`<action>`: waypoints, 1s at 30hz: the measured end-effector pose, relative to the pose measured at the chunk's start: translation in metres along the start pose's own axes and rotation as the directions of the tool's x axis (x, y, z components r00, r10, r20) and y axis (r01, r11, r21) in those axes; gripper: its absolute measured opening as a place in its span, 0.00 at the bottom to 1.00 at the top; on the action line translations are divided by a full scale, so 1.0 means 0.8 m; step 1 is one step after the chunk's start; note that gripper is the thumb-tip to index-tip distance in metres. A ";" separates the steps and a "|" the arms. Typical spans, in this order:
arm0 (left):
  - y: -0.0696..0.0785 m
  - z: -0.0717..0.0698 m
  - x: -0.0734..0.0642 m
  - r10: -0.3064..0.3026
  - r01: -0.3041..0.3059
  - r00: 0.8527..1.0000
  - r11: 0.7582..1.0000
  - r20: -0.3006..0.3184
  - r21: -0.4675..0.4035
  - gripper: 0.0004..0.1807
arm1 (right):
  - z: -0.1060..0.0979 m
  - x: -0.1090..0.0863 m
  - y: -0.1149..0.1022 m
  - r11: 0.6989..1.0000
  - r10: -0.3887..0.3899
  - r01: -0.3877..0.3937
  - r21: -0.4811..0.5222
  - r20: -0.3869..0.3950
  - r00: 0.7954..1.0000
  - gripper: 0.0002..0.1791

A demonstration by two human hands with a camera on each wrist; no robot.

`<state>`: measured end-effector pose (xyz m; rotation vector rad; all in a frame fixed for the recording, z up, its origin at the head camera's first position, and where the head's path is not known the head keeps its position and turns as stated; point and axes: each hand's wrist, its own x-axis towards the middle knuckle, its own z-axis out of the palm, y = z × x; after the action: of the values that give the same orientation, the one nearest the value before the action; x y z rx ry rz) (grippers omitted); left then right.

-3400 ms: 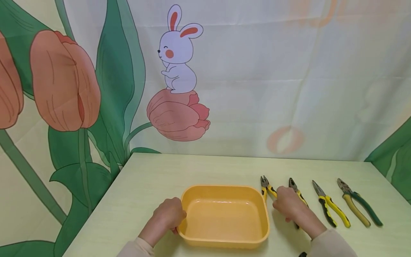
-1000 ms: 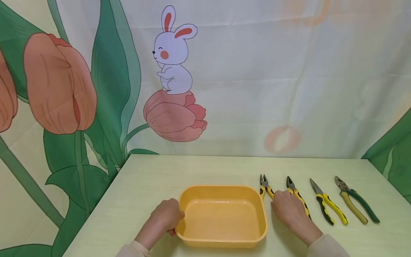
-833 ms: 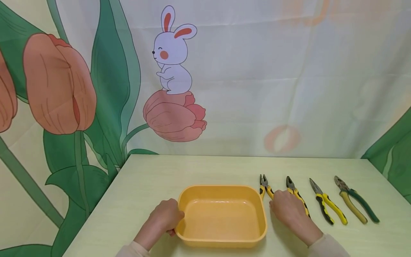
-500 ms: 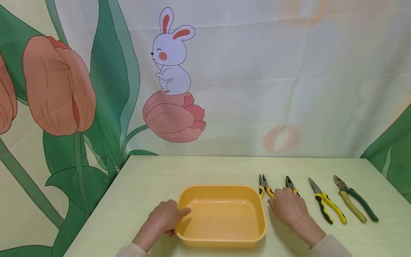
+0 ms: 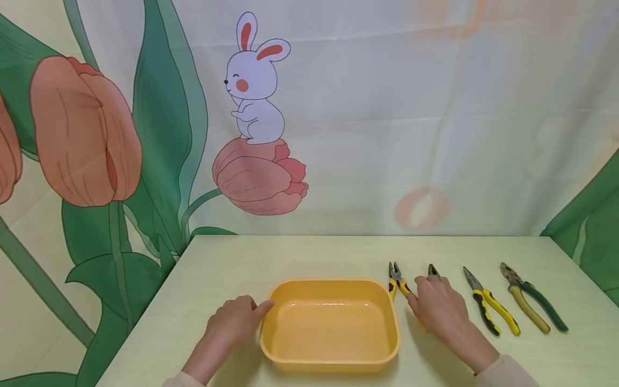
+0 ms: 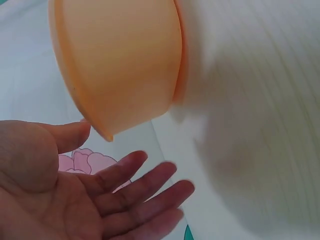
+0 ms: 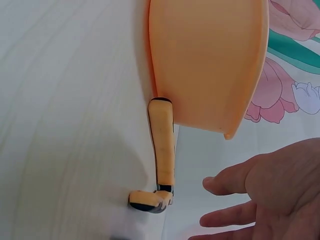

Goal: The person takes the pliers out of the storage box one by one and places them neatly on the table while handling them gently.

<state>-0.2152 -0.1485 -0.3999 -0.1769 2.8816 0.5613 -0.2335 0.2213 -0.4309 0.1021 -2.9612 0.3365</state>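
Note:
A yellow plastic tray [image 5: 330, 367] stands on the table. At its left end is my left hand [image 5: 234, 322], thumb tip right at the rim; in the left wrist view the fingers [image 6: 137, 195] are spread and hold nothing. Right of the tray, my right hand [image 5: 440, 306] hovers over two pairs of pliers with extended fingers [image 7: 227, 215] and nothing in its grasp. The nearer combination pliers [image 5: 395, 274], with yellow-and-black handles [image 7: 162, 145], lie spread beside the tray. Only the dark head of the second pliers [image 5: 432, 270] shows past my right hand.
Farther right lie long-nose pliers [image 5: 489, 306] with yellow-and-black handles and worn pliers [image 5: 527, 298] with one tan and one green handle. A cloth backdrop [image 5: 358, 134] printed with tulips and a rabbit hangs behind the pale table [image 5: 242, 258].
My left hand has let go of the tray's left rim and drawn slightly left, its thumb lifting. My right hand has shifted a little forward over the second pliers, and its fingers have straightened.

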 end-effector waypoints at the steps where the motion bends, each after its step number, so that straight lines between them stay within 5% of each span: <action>1: -0.001 0.000 0.001 -0.003 0.003 1.000 1.000 -0.007 -0.010 0.29 | 0.000 -0.001 0.001 1.000 -0.008 0.008 -0.002 -0.010 1.000 0.17; 8: -0.003 -0.001 0.004 0.023 -0.026 0.997 0.999 -0.073 -0.040 0.30 | -0.002 -0.005 0.006 0.996 -0.078 0.075 -0.041 -0.089 0.993 0.25; 16: -0.004 0.001 0.002 0.120 -0.136 0.975 0.988 -0.185 -0.076 0.32 | -0.009 -0.008 0.013 0.995 -0.102 0.101 -0.025 -0.034 0.994 0.31; 30: -0.016 0.000 -0.005 0.209 -0.230 0.949 0.971 -0.238 -0.062 0.31 | -0.016 -0.017 0.034 0.984 -0.179 0.179 0.004 -0.013 0.984 0.37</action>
<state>-0.2096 -0.1598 -0.4033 0.0738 3.1262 0.7568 -0.2204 0.2514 -0.4271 0.3630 -2.9104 0.3192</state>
